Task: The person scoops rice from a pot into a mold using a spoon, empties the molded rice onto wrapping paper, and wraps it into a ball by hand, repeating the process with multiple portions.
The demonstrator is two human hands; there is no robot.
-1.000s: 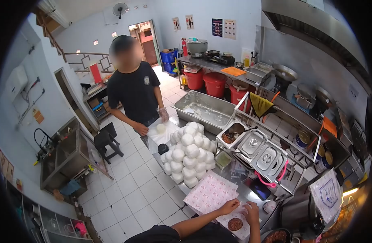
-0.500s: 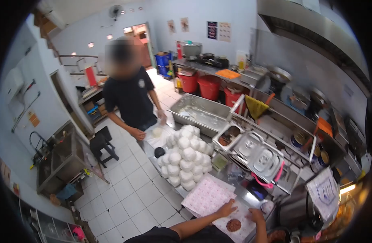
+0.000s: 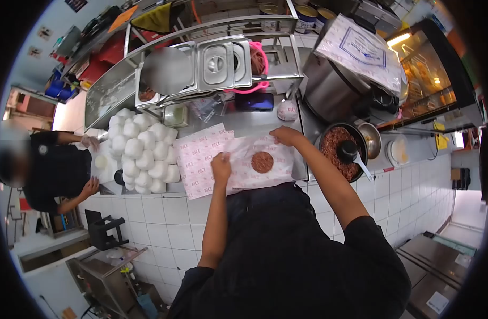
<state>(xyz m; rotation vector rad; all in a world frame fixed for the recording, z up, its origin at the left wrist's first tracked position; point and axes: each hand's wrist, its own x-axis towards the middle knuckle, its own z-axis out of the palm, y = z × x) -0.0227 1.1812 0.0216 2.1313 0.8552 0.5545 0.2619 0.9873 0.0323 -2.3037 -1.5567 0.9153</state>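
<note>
A printed sheet of wrapping paper (image 3: 244, 178) lies on the steel counter in front of me. On it sits a flat, round brown meat patty (image 3: 262, 162). My left hand (image 3: 221, 168) is closed on the sheet's left side. At the upper right corner, the fingers of my right hand (image 3: 284, 136) pinch the same sheet. A stack of printed papers (image 3: 198, 154) lies to the left, partly under the held sheet. Beyond that stack rises a pile of white balls (image 3: 145, 149).
A pan of brown minced filling (image 3: 335, 141) stands to the right, beside a large steel pot (image 3: 334, 85). Lidded steel trays (image 3: 216, 64), a phone (image 3: 254, 102) and a wrapped ball (image 3: 288, 110) are behind the sheet. A co-worker (image 3: 55, 165) stands at the far left.
My view has swung right and downward, bringing the pan of filling into full view. My left hand, earlier lying over the paper, now grips the sheet's left side.
</note>
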